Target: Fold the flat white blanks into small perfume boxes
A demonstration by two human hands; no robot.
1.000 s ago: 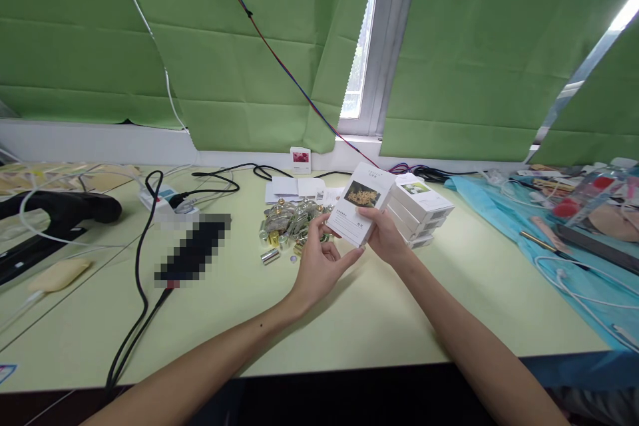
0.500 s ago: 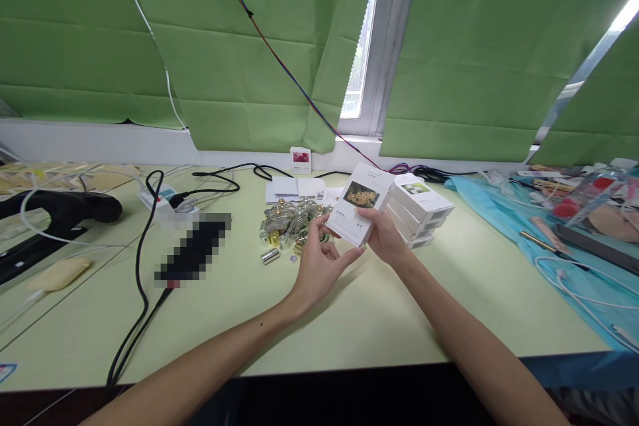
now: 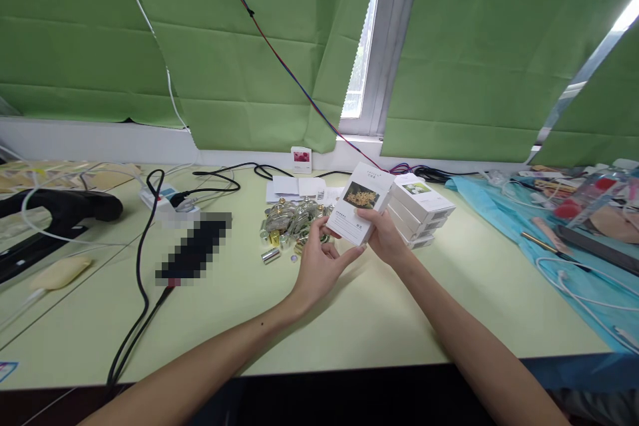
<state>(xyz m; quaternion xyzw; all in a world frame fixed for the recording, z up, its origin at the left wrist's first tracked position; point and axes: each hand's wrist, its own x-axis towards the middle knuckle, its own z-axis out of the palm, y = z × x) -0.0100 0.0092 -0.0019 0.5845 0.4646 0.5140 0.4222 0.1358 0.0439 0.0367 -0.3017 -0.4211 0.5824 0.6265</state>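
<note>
A white box [image 3: 360, 203] with a picture of orange-yellow flowers is held tilted above the table. My left hand [image 3: 322, 266] grips its lower left side, thumb at the bottom edge. Around the right side is my right hand [image 3: 383, 233], its thumb on the front face. Just behind the box, to the right, stands a stack of similar white boxes [image 3: 419, 203]. Left of the box lie several glass bottles [image 3: 282, 216] with gold parts, partly hidden by my left hand. A silver cylinder [image 3: 270, 255] rests in front of them.
A small white box [image 3: 301, 160] stands by the wall, behind white papers [image 3: 294, 186]. Black cables, a power strip [image 3: 164, 203] and a blurred-out dark device [image 3: 194, 249] are on the left. Blue sheeting [image 3: 499, 213] with clutter covers the right side.
</note>
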